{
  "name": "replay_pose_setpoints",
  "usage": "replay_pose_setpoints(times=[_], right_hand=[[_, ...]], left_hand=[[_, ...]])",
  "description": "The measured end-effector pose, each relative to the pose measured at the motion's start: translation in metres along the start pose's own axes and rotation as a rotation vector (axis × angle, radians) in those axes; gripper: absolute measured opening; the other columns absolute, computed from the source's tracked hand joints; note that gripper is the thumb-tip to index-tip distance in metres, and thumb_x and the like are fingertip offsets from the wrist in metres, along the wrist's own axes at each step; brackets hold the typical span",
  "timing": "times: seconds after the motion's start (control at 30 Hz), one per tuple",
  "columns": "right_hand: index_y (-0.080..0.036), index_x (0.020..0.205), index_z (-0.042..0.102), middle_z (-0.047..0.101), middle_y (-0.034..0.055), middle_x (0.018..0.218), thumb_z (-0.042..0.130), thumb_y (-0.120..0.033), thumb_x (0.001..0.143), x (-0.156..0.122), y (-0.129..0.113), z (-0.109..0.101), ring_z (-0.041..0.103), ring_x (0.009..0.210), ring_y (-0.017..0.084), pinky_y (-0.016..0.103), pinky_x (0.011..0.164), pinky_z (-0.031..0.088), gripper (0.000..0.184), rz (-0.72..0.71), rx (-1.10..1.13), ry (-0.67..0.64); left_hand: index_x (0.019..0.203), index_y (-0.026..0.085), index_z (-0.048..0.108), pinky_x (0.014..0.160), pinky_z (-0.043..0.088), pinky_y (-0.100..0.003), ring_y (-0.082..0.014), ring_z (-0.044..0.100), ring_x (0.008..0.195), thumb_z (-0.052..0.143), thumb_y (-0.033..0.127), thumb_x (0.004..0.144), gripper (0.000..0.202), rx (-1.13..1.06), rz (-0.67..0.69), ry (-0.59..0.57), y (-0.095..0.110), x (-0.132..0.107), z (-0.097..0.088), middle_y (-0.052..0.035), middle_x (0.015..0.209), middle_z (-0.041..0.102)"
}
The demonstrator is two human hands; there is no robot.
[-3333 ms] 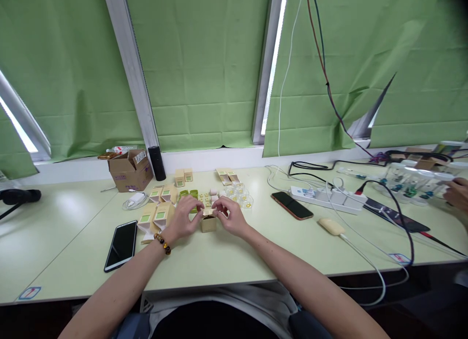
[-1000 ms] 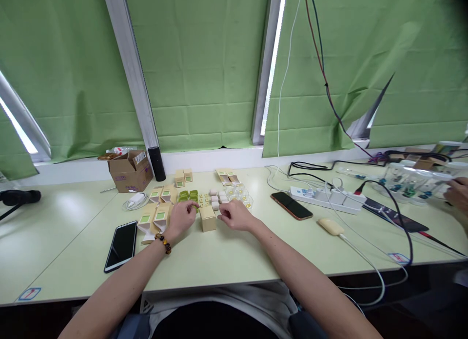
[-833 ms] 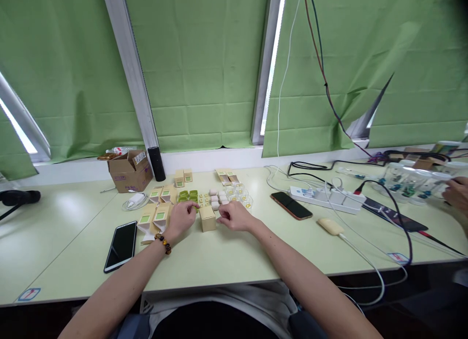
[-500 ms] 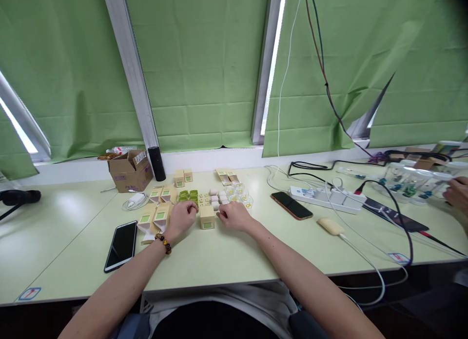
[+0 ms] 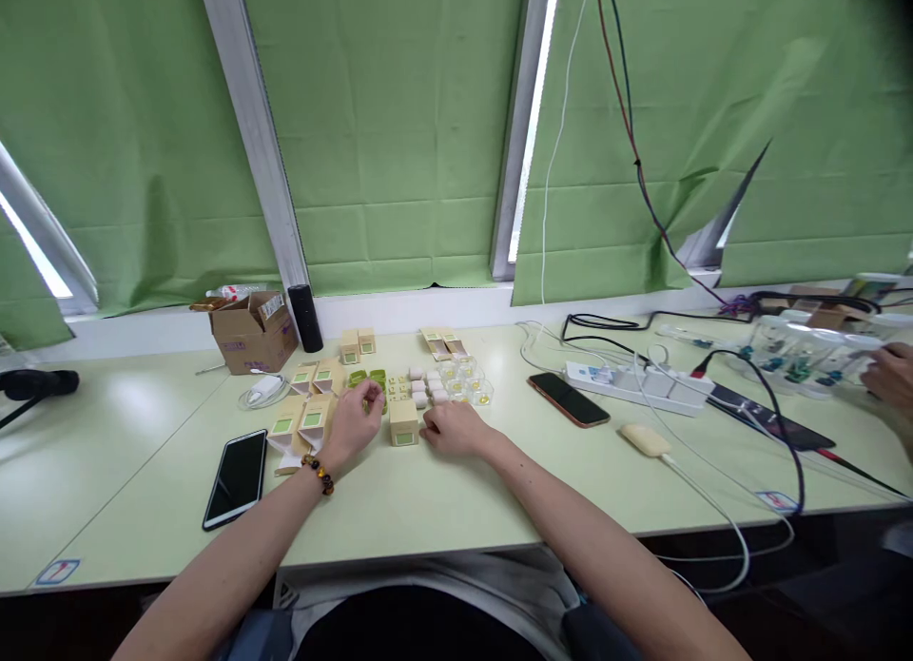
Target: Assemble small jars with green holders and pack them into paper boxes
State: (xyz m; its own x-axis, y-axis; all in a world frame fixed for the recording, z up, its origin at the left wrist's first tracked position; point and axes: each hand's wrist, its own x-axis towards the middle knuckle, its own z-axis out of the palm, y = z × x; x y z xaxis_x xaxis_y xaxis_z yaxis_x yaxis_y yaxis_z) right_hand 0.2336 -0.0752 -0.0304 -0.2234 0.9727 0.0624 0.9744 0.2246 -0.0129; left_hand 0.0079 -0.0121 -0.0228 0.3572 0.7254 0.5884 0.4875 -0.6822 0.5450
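Observation:
A small closed kraft-paper box [image 5: 404, 424] with a green window stands between my hands. My left hand [image 5: 355, 416] is just left of it, fingers curled together over the near edge of the green moulded cups [image 5: 358, 378]. What its fingers hold, if anything, is too small to make out. To the right of the box my right hand [image 5: 455, 427] rests on the table in a loose fist, knuckles up, its palm hidden. Beyond the box lie rows of tiny yellowish pieces [image 5: 398, 388], pale pink blocks [image 5: 417, 386] and clear round cups [image 5: 468, 379] with yellow centres.
Open kraft boxes [image 5: 315, 421] stand left of my left hand, beside a phone [image 5: 237, 478]. More kraft boxes [image 5: 358, 345] stand behind. A second phone [image 5: 569, 399] and a power strip [image 5: 634, 387] with cables lie right. Another person's hand [image 5: 891, 371] is near clear containers [image 5: 795, 357].
My left hand has lifted slightly and moved away from me, over the green cups, with its fingers turned. My right hand has drawn back a little towards me beside the box.

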Motion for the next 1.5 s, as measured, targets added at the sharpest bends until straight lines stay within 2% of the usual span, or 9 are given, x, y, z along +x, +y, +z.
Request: replay_pose_setpoints(times=[0.13, 0.23, 0.47, 0.63, 0.83, 1.03, 1.3, 1.4, 1.5], right_hand=[[-0.020, 0.099, 0.079, 0.081, 0.0131, 0.104, 0.053, -0.039, 0.105, -0.001, -0.004, -0.004, 0.074, 0.096, 0.027, 0.031, 0.079, 0.046, 0.033, 0.020, 0.000, -0.031], [-0.019, 0.102, 0.079, 0.081, 0.0136, 0.106, 0.054, -0.039, 0.105, -0.002, -0.006, -0.006, 0.075, 0.099, 0.028, 0.032, 0.079, 0.047, 0.032, 0.032, 0.013, -0.029], [-0.019, 0.102, 0.078, 0.080, 0.0140, 0.106, 0.055, -0.041, 0.105, -0.004, -0.007, -0.007, 0.075, 0.100, 0.029, 0.032, 0.078, 0.047, 0.032, 0.031, 0.011, -0.014], [-0.020, 0.101, 0.077, 0.081, 0.0123, 0.104, 0.055, -0.039, 0.104, -0.004, -0.005, -0.006, 0.075, 0.097, 0.028, 0.031, 0.075, 0.045, 0.030, 0.015, -0.001, -0.005], [-0.019, 0.100, 0.077, 0.081, 0.0123, 0.102, 0.055, -0.039, 0.105, -0.003, -0.005, -0.004, 0.075, 0.095, 0.027, 0.031, 0.076, 0.044, 0.030, 0.023, 0.004, -0.022], [-0.019, 0.100, 0.076, 0.080, 0.0110, 0.101, 0.055, -0.039, 0.104, -0.003, -0.005, -0.003, 0.074, 0.093, 0.026, 0.030, 0.074, 0.042, 0.029, 0.021, 0.040, -0.009], [-0.019, 0.100, 0.074, 0.079, 0.0117, 0.103, 0.053, -0.039, 0.105, -0.005, -0.006, -0.006, 0.072, 0.094, 0.026, 0.031, 0.076, 0.042, 0.029, 0.019, 0.035, -0.032], [-0.020, 0.100, 0.073, 0.079, 0.0106, 0.103, 0.055, -0.037, 0.104, -0.006, -0.008, -0.009, 0.073, 0.096, 0.027, 0.031, 0.074, 0.041, 0.026, 0.015, 0.037, -0.022], [-0.020, 0.101, 0.073, 0.079, 0.0114, 0.105, 0.054, -0.038, 0.105, -0.008, -0.010, -0.011, 0.073, 0.099, 0.028, 0.032, 0.076, 0.042, 0.027, 0.024, 0.031, -0.037]], left_hand=[[0.111, 0.023, 0.061, 0.105, 0.046, -0.048, -0.0272, 0.066, 0.110, 0.057, 0.032, 0.098, 0.016, 0.034, 0.135, -0.056, 0.002, 0.000, -0.002, -0.0078, 0.112, 0.072], [0.124, 0.023, 0.059, 0.111, 0.043, -0.051, -0.0304, 0.062, 0.123, 0.062, 0.032, 0.096, 0.029, 0.112, 0.209, -0.198, 0.008, 0.000, -0.004, -0.0096, 0.125, 0.070], [0.143, 0.025, 0.053, 0.113, 0.042, -0.053, -0.0355, 0.056, 0.133, 0.073, 0.042, 0.092, 0.057, 0.392, 0.292, -0.428, 0.028, 0.002, -0.010, -0.0124, 0.144, 0.063], [0.147, 0.024, 0.048, 0.113, 0.041, -0.052, -0.0349, 0.057, 0.133, 0.070, 0.037, 0.093, 0.059, 0.474, 0.313, -0.542, 0.033, 0.006, -0.009, -0.0137, 0.143, 0.063], [0.139, 0.023, 0.052, 0.105, 0.045, -0.047, -0.0320, 0.065, 0.124, 0.065, 0.020, 0.088, 0.053, 0.514, 0.352, -0.608, 0.041, 0.014, -0.008, -0.0122, 0.132, 0.070], [0.145, 0.027, 0.049, 0.096, 0.050, -0.040, -0.0306, 0.068, 0.121, 0.064, 0.028, 0.093, 0.054, 0.540, 0.393, -0.583, 0.043, 0.057, -0.024, -0.0093, 0.132, 0.072], [0.141, 0.024, 0.054, 0.100, 0.050, -0.039, -0.0293, 0.067, 0.118, 0.064, 0.021, 0.088, 0.053, 0.727, 0.245, -0.426, -0.002, 0.153, -0.026, -0.0104, 0.132, 0.071], [0.138, 0.022, 0.058, 0.106, 0.047, -0.042, -0.0304, 0.065, 0.119, 0.064, 0.019, 0.087, 0.051, 0.758, 0.214, -0.437, -0.028, 0.169, -0.013, -0.0127, 0.131, 0.072], [0.134, 0.023, 0.063, 0.121, 0.032, -0.049, -0.0328, 0.055, 0.132, 0.066, 0.016, 0.086, 0.048, 0.786, 0.198, -0.446, -0.049, 0.173, 0.002, -0.0137, 0.126, 0.074]])
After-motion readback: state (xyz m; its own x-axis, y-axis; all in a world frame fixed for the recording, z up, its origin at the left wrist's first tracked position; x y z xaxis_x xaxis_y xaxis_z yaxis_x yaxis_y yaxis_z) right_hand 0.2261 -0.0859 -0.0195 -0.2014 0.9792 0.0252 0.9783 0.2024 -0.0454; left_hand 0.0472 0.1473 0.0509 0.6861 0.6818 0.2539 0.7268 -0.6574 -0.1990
